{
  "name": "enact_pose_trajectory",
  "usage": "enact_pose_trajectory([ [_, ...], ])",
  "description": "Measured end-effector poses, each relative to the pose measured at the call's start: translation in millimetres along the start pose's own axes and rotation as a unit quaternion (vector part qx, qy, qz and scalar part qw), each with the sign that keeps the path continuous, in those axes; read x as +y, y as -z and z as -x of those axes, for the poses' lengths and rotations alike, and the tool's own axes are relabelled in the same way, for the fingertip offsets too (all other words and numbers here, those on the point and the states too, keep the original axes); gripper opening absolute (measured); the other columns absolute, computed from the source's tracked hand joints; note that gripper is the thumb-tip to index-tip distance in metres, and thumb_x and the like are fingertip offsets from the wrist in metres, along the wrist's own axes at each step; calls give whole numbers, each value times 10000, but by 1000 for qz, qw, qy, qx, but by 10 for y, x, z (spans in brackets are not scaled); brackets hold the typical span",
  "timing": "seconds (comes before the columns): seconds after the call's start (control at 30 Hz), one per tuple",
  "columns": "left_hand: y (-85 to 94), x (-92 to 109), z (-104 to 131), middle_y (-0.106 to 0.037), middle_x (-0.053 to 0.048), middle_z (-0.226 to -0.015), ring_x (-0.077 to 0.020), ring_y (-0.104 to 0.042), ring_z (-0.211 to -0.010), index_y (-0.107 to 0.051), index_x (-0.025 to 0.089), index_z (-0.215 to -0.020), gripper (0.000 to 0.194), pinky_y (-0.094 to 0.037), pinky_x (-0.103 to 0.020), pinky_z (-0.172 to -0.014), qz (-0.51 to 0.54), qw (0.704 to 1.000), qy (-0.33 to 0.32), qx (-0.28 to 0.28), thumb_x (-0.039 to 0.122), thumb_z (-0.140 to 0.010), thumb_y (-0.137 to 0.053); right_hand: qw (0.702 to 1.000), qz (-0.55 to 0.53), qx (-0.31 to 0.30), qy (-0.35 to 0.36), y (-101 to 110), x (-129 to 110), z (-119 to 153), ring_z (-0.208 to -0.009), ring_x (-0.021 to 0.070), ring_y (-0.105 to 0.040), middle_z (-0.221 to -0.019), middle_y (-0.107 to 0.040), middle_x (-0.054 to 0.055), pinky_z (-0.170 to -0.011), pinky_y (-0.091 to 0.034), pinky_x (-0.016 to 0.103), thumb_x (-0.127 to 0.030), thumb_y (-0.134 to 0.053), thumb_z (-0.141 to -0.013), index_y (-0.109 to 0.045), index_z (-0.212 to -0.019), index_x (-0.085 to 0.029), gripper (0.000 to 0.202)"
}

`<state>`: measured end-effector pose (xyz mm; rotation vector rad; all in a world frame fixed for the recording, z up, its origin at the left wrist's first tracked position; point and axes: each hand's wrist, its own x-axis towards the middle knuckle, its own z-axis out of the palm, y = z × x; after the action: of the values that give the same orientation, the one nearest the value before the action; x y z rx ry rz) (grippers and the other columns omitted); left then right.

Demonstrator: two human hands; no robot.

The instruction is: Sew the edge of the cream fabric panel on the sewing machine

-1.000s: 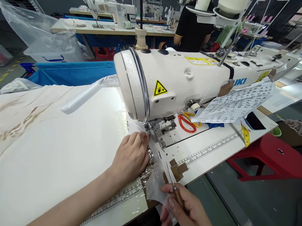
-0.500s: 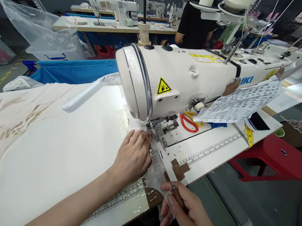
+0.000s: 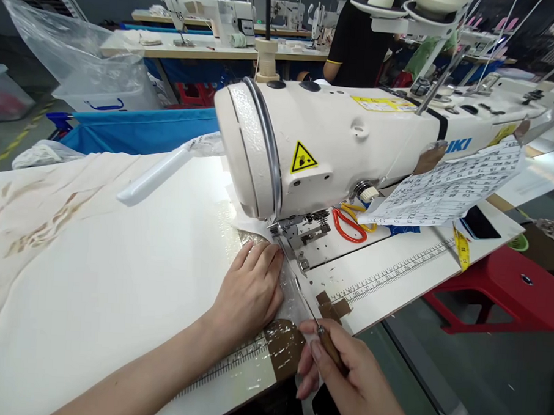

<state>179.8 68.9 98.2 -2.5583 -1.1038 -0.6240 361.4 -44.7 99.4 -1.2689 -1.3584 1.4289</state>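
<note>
My left hand [image 3: 248, 286] lies palm down on a strip of thin white fabric [image 3: 292, 303], fingers stretched toward the presser foot [image 3: 275, 229] of a white sewing machine [image 3: 326, 142]. My right hand [image 3: 343, 369], at the table's front edge, grips an awl by its wooden handle [image 3: 332, 349]. The awl's thin metal shaft points up along the fabric's right edge toward the foot. The fabric's near end also passes by my right fingers and hangs below the edge. The needle tip is too small to make out.
Orange-handled scissors [image 3: 349, 226], a written paper sheet [image 3: 443, 184], a phone [image 3: 481, 222] and a yellow tape measure [image 3: 462, 249] are right. Beige fabric [image 3: 33, 221] covers the table's left. A red stool [image 3: 507, 285] stands right; a person [image 3: 360, 43] sits behind the machine.
The white fabric has advanced under the foot, with more of it showing behind and less in front. My right hand and the awl have shifted slightly forward; my left hand stays flat near the foot.
</note>
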Motion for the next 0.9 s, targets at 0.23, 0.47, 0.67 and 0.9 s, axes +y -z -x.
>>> enact_pose_trajectory([
  [0.23, -4, -45, -27, -543, -189, -1225, -316, -498, -1151, -536, 32, -1265, 413, -458, -493, -1008, 30, 999, 18, -8, 185, -915, -381, 999, 27, -22, 31, 53, -22, -84, -643, 147, -701, -831, -631, 9, -610, -524, 254, -413, -420, -1052, -547, -1175, -196, 280],
  [0.47, -76, -175, -97, -546, -193, -1143, -273, -529, -1029, -542, 20, -1197, 350, -569, -385, -814, 15, 1000, -4, 8, 29, -918, -331, 983, 115, -53, 136, 92, -266, -33, -680, 143, -686, -856, -677, 5, -667, -542, 264, -291, -423, -1043, -544, -1302, -294, 286],
  [0.67, -21, -281, -230, -574, -116, -915, -226, -529, -780, -596, 114, -952, 298, -516, -313, -578, -54, 997, -27, -51, -52, -887, -357, 927, 234, -60, 288, 14, -511, -23, -814, 176, -700, -1005, -736, 35, -734, -556, 249, -360, -442, -1035, -566, -1323, -314, 317],
  [0.9, -129, -434, -209, -655, -75, -946, -201, -605, -837, -617, 171, -940, 172, -531, -296, -632, 68, 994, 10, 81, 222, -991, -461, 912, 316, -15, 260, -34, -215, -221, -821, 229, -706, -1000, -748, 50, -678, -534, 310, -296, -372, -992, -548, -1250, -262, 315],
])
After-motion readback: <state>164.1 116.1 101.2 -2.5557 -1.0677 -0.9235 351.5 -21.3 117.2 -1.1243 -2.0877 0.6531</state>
